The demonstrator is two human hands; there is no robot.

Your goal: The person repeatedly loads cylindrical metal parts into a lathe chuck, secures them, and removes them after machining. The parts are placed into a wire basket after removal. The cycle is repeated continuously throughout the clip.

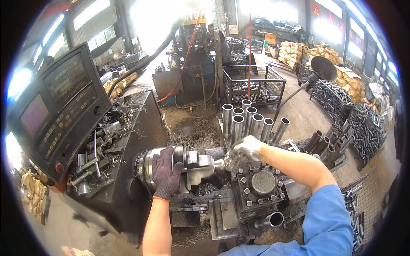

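From the head, the lathe chuck (181,153) lies under the left hand (167,170), its grip spread loosely over the rim; its axis runs rightward to a metal stub (219,164), nearer the right hand (244,153), whose blurred grip I cannot tell.

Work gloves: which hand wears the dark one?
The left hand, on the round chuck: dark glove, orange cuff. The right hand wears a paler one.
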